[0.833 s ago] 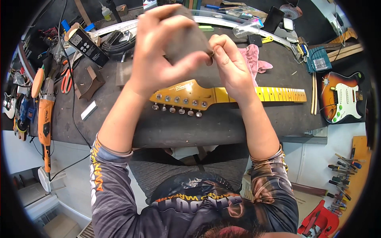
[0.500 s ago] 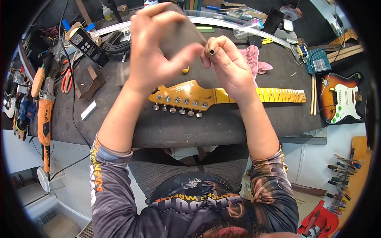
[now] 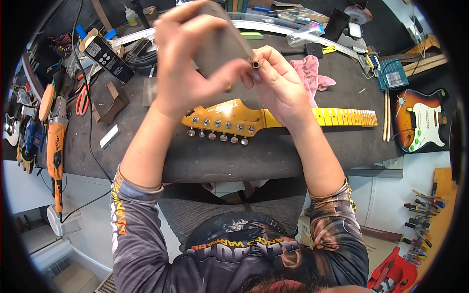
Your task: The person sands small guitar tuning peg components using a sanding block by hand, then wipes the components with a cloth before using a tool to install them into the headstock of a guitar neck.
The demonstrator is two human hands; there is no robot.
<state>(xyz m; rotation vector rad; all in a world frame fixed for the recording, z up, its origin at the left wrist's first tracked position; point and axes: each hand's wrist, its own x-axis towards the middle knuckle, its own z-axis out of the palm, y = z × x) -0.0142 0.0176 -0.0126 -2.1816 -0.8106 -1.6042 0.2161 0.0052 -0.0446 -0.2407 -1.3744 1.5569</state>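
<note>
In my left hand (image 3: 183, 68), fingers curled round it, is a flat grey-brown sheet (image 3: 217, 46) that looks like sandpaper, blurred by motion. My right hand (image 3: 281, 80) pinches a small round metal tube (image 3: 255, 64) between thumb and fingers, its open end showing. The sheet's edge meets the tube near my left thumb; the exact contact is partly hidden. Below both hands a guitar neck (image 3: 232, 115) with a glossy amber headstock lies across the bench. Its row of tuning machines points toward me, and my right wrist covers part of the fretboard.
A pink cloth (image 3: 307, 73) lies right of my right hand. Leftward are a folded brown sheet (image 3: 111, 101), orange-handled pliers (image 3: 83, 99), a white block (image 3: 110, 136) and an orange power tool (image 3: 57, 141). A sunburst guitar body (image 3: 421, 120) rests at right; a straightedge arcs behind.
Both hands have shifted slightly left, the sheet and tube moving with them. The tube's open end has turned a little. The guitar neck lies practically where it was.
</note>
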